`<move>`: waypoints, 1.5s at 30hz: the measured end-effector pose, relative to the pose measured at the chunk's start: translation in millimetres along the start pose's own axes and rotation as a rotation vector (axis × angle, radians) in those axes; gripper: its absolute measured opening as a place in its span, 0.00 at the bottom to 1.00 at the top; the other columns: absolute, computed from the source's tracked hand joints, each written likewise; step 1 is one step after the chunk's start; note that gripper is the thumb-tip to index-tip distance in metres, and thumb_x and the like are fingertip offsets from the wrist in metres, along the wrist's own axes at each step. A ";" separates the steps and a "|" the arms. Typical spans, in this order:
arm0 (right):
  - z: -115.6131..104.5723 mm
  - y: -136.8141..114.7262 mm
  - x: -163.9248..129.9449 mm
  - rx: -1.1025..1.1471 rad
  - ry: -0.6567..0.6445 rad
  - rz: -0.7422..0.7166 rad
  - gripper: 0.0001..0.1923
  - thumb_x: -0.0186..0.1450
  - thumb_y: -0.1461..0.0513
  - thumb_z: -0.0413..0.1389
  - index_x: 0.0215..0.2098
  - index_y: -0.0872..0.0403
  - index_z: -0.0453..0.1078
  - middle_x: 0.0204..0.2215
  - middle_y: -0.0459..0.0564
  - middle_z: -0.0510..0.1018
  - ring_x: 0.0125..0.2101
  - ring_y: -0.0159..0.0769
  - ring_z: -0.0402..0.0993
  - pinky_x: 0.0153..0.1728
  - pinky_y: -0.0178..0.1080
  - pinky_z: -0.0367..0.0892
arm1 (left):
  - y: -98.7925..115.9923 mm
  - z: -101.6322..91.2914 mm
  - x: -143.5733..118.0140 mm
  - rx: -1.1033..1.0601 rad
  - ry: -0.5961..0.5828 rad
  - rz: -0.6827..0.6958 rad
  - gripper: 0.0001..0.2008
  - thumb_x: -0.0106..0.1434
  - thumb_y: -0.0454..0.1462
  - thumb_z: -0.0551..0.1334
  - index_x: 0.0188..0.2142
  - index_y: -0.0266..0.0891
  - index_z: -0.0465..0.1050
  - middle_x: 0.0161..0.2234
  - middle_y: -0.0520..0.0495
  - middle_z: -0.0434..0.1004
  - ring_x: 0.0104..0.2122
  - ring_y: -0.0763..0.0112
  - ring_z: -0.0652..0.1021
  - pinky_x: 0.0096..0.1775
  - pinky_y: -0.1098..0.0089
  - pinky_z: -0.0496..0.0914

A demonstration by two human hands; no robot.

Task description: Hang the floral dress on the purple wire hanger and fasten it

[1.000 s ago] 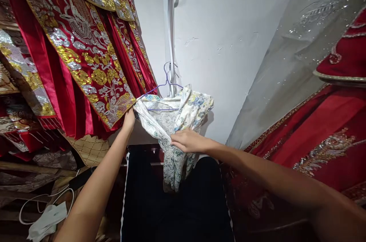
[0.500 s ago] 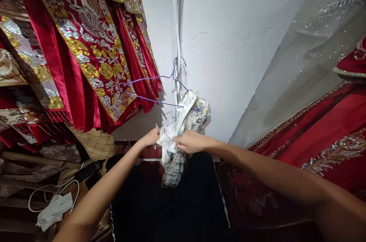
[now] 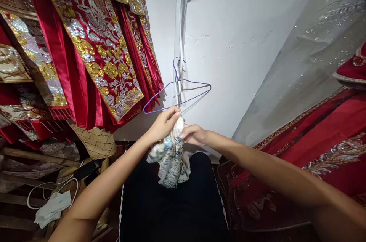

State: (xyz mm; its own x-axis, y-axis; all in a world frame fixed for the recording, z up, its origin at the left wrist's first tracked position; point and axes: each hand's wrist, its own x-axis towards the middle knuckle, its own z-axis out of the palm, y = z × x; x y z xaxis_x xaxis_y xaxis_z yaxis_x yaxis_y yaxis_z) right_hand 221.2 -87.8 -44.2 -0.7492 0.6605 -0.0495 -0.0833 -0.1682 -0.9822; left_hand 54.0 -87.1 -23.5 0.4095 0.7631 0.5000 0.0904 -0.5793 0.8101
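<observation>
Fingers (image 3: pixel 171 118) pinching floral garment (image 3: pixel 170 156), arms outstretched

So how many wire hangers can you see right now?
1: a purple wire hanger hangs bare on the white wall, just above the left hand and right hand gripping the floral garment. Others may be hidden inside the red garments.

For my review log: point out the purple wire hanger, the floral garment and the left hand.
purple wire hanger (image 3: pixel 183 101), head view, on its lower bar.
floral garment (image 3: pixel 170 158), head view, on the bunched cloth below the hands.
left hand (image 3: pixel 164 124), head view, on its back.
</observation>
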 end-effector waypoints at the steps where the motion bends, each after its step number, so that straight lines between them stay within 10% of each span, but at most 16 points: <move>1: 2.6 -6.9 -2.2 0.003 -0.008 0.001 0.09 0.49 0.62 0.60 0.29 0.54 0.70 0.26 0.45 0.76 0.29 0.35 0.72 0.36 0.38 0.70 | -9.1 -1.5 -1.7 -0.033 -0.014 -0.048 0.19 0.71 0.53 0.53 0.42 0.40 0.70 0.37 0.47 0.76 0.37 0.66 0.75 0.43 0.67 0.68; 7: -33.8 -50.3 -2.1 -0.613 0.293 -0.244 0.11 0.47 0.65 0.62 0.30 0.57 0.73 0.27 0.47 0.77 0.31 0.38 0.74 0.35 0.38 0.70 | -44.4 -23.6 -29.6 0.085 -0.482 -0.326 0.30 0.68 0.60 0.48 0.40 0.38 0.75 0.38 0.45 0.79 0.38 0.62 0.76 0.41 0.65 0.69; 11: -86.7 -53.3 13.4 -0.978 0.651 -0.502 0.23 0.53 0.65 0.59 0.48 0.57 0.74 0.42 0.51 0.81 0.42 0.42 0.76 0.47 0.40 0.68 | -38.8 -52.4 -35.3 0.580 -0.458 -0.267 0.24 0.66 0.56 0.56 0.38 0.38 0.75 0.35 0.46 0.80 0.34 0.62 0.76 0.37 0.68 0.67; 18: -143.8 -25.7 20.1 -1.112 0.726 -0.220 0.09 0.59 0.65 0.54 0.29 0.58 0.76 0.30 0.51 0.81 0.36 0.41 0.75 0.39 0.36 0.66 | -43.6 -101.4 -29.1 1.133 -0.526 -0.502 0.15 0.63 0.46 0.59 0.28 0.39 0.74 0.31 0.40 0.80 0.31 0.59 0.78 0.33 0.67 0.65; 27: -143.0 -37.3 3.9 -1.051 0.745 -0.221 0.11 0.59 0.59 0.56 0.31 0.58 0.78 0.27 0.48 0.80 0.29 0.35 0.73 0.32 0.32 0.64 | -56.5 -110.9 -1.1 1.187 -0.028 -0.142 0.16 0.67 0.42 0.50 0.33 0.37 0.72 0.41 0.33 0.78 0.43 0.52 0.77 0.46 0.59 0.69; 32: -137.3 -37.7 1.7 -1.034 0.753 -0.218 0.10 0.57 0.59 0.58 0.30 0.57 0.78 0.25 0.48 0.80 0.30 0.37 0.74 0.32 0.33 0.65 | -60.4 -119.0 20.3 1.117 -0.224 -0.441 0.16 0.64 0.44 0.53 0.29 0.38 0.73 0.32 0.38 0.80 0.33 0.56 0.79 0.36 0.65 0.69; 37: -134.0 -38.6 -2.7 -1.060 0.743 -0.234 0.11 0.58 0.59 0.57 0.31 0.57 0.78 0.30 0.49 0.82 0.32 0.37 0.75 0.32 0.33 0.65 | -52.5 -127.1 24.0 1.140 -0.151 -0.362 0.16 0.62 0.45 0.53 0.27 0.38 0.71 0.29 0.40 0.79 0.31 0.59 0.78 0.35 0.67 0.67; 42: -130.2 -34.5 -4.0 -1.107 0.786 -0.239 0.12 0.56 0.56 0.57 0.25 0.57 0.74 0.25 0.49 0.79 0.29 0.38 0.73 0.30 0.34 0.62 | -60.8 -127.1 13.5 0.918 -0.337 -0.620 0.20 0.60 0.51 0.57 0.22 0.39 0.70 0.24 0.43 0.77 0.27 0.61 0.77 0.31 0.69 0.69; 45: -127.2 -31.0 -2.4 -1.080 0.782 -0.232 0.14 0.56 0.54 0.55 0.21 0.56 0.70 0.22 0.48 0.75 0.27 0.37 0.70 0.29 0.35 0.60 | -65.9 -124.2 8.1 1.006 -0.223 -0.491 0.17 0.60 0.49 0.57 0.24 0.40 0.70 0.28 0.41 0.79 0.31 0.59 0.79 0.36 0.67 0.71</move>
State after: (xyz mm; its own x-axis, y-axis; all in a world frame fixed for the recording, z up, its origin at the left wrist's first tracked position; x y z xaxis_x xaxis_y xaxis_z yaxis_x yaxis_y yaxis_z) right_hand 309.1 8.8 -36.6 -0.1918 0.8955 0.4016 0.6687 0.4188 -0.6144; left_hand -61.4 -7.2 -34.8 0.2720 0.9610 0.0503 0.9307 -0.2760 0.2400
